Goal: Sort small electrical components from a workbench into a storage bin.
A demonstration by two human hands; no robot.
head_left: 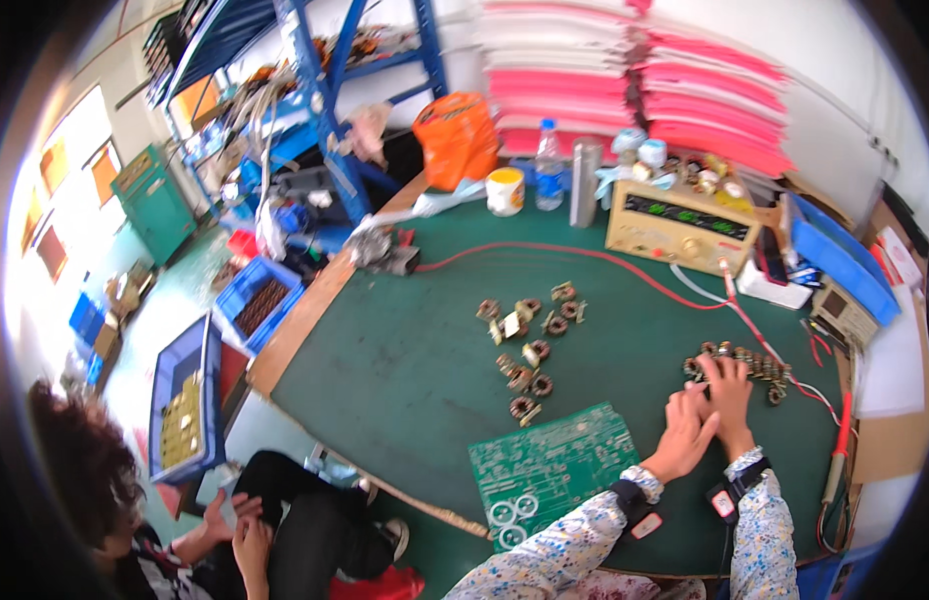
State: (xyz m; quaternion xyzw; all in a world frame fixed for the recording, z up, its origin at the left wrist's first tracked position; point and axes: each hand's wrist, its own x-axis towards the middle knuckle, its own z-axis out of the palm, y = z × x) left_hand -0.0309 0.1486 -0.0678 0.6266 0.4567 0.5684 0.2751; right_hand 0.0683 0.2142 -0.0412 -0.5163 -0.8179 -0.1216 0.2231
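At the right side of the green work mat, a row of copper-wound toroidal coils (755, 362) lies packed together. My right hand (729, 398) reaches over the row's left end, its fingers stretched out and touching the coils. Just left of it and partly overlapping, my left hand (682, 437) has its fingers apart, tips close to the nearest coils; I see nothing held in it. More loose toroidal coils (521, 378) are scattered mid-mat, some with pale tags or blocks. A green printed circuit board (555, 463) with several white rings at one corner lies left of my forearms.
Behind the coils stand a bench power supply (682, 228), a steel flask (585, 183), a water bottle (550, 168) and a white tub (505, 192). A red cable (585, 253) crosses the mat. A soldering iron (840, 450) hangs at right. Another person (95, 490) sits at left near blue crates (217, 400).
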